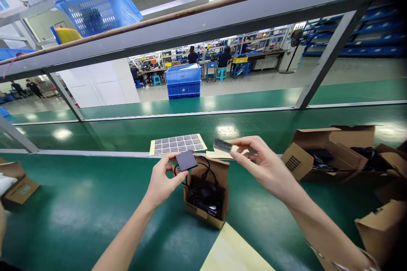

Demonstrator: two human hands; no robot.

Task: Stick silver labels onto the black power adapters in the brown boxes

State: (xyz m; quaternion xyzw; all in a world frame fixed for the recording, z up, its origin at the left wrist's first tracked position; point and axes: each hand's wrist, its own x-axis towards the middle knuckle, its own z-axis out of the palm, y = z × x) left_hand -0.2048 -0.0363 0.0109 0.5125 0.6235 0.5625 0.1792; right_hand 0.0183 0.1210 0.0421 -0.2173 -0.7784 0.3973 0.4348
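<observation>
My left hand (163,180) pinches a flat dark square piece (186,161) by its edges; a black cable (206,165) loops beside it. Between the thumb and fingers of my right hand (257,161) is a small dark label (222,145), blurred and tilted, apart from the square piece. Below and between my hands stands an open cardboard box (203,216) with black cables and a black device (206,203) inside. Behind it lies a sheet of printed labels (178,143), with a pale yellow sheet (219,154) to its right.
More open boxes (297,165) with black contents stand at the right. Another box (22,188) is at the left edge. Yellow paper (235,250) lies on the green bench (95,207) in front. A metal shelf frame (190,12) crosses overhead, carrying a blue basket (98,8).
</observation>
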